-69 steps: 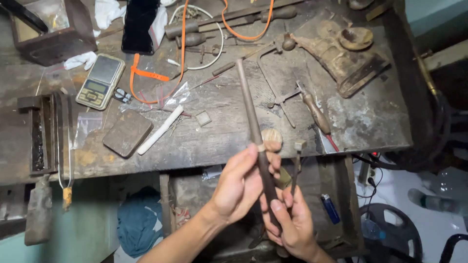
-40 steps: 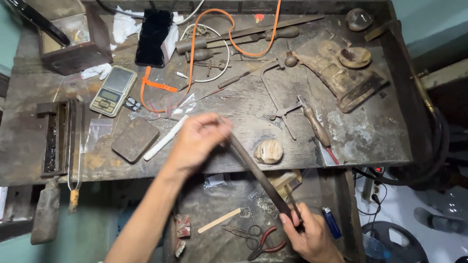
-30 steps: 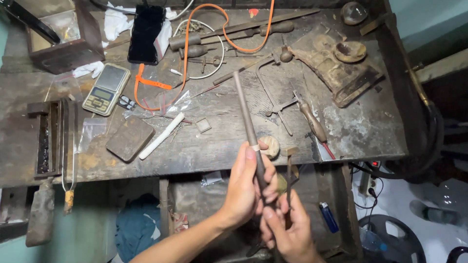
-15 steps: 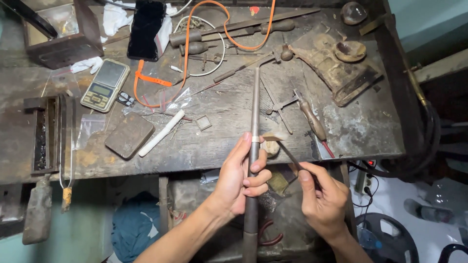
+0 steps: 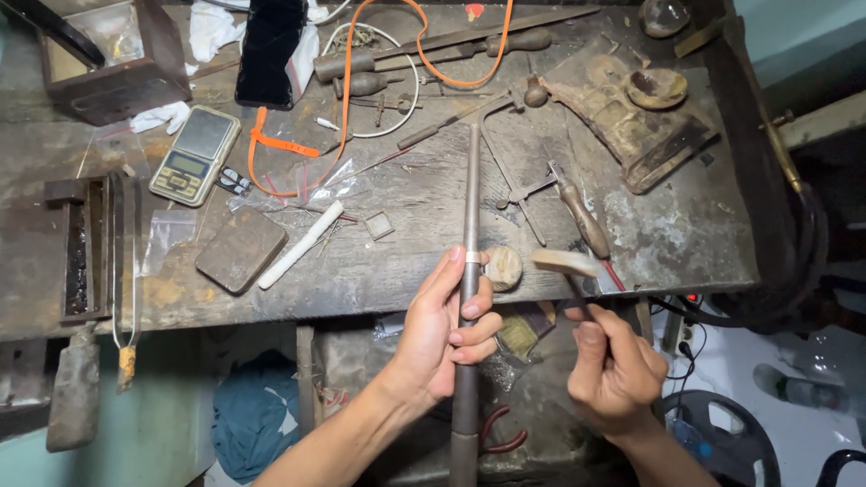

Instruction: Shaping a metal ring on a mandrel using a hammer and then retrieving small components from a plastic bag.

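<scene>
the left hand (image 5: pixel 444 338) comes up from the lower left with its forearm slanting, palm turned toward the right, and its fingers curled snugly around a long tapered steel mandrel (image 5: pixel 469 271). the thumb lies flat along the rod's left side, just below a pale ring (image 5: pixel 472 257) that sits around it. the mandrel stands almost straight up in the view, its thin tip reaching over the worn wooden workbench (image 5: pixel 686 243) and its thick end dropping below the bench edge.

the right hand (image 5: pixel 613 374) rises from the lower right, wrist bent, fingers closed in a fist around the dark handle of a small hammer (image 5: pixel 566 264) (its pale head looks blurred), which hangs just right of the mandrel, apart from it, near the bench's front edge.

a round wooden knob (image 5: pixel 502 268) sits on the bench between rod and hammer head. farther left lie a pocket scale (image 5: pixel 194 155), a flat dark block (image 5: pixel 241 249) and a white stick (image 5: pixel 300 244).
</scene>
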